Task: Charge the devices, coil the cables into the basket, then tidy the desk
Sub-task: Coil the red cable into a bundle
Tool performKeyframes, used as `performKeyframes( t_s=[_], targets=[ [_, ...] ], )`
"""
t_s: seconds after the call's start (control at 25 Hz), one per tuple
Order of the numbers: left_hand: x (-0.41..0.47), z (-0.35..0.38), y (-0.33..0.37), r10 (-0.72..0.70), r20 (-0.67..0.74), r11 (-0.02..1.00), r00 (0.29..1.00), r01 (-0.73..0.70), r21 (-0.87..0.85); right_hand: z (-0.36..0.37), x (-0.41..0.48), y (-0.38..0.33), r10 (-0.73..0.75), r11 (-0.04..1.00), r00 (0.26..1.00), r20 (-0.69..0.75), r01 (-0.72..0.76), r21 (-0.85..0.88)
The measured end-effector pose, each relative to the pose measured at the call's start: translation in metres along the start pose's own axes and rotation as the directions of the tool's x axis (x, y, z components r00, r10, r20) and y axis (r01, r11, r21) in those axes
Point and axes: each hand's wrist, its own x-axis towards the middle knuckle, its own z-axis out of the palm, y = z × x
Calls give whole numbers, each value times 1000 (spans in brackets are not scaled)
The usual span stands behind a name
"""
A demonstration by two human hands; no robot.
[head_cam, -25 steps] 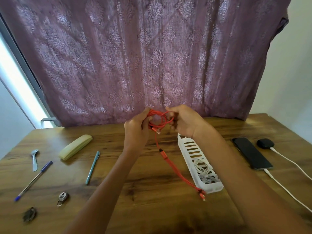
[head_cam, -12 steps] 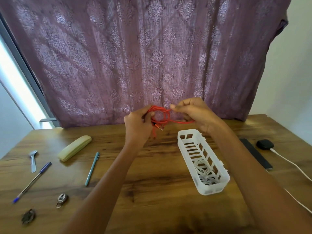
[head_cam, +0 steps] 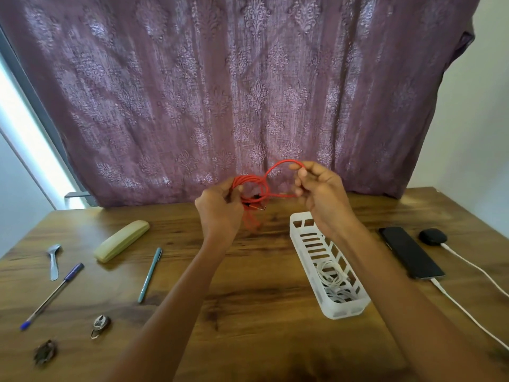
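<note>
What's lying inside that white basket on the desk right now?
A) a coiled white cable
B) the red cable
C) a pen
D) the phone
A: a coiled white cable lies in the white basket, while the red cable is held above the desk by the left hand and the right hand.

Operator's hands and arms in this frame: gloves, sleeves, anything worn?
Nothing worn that shows. Left hand and right hand are bare: no gloves, no visible rings. Left forearm and right forearm are uncovered down to the frame edge: no sleeves, watch or bands.
</note>
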Motion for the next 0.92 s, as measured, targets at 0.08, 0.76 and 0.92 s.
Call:
performKeyframes(
  t_s=[0.08,0.76,0.92],
  targets=[
    [-4,3,1,53,45,998,998,-54,20,-3,7,-2,-25,998,998,-58,21,-63],
    [1,1,-6,-13,-51,1000,999,14,21,-34,33,-24,31,778,999,-45,-52,-626],
    [2,7,-2,-190,23,958,981,191,-214,-58,32,26,-454,343,888,81,258,-903]
  ],
)
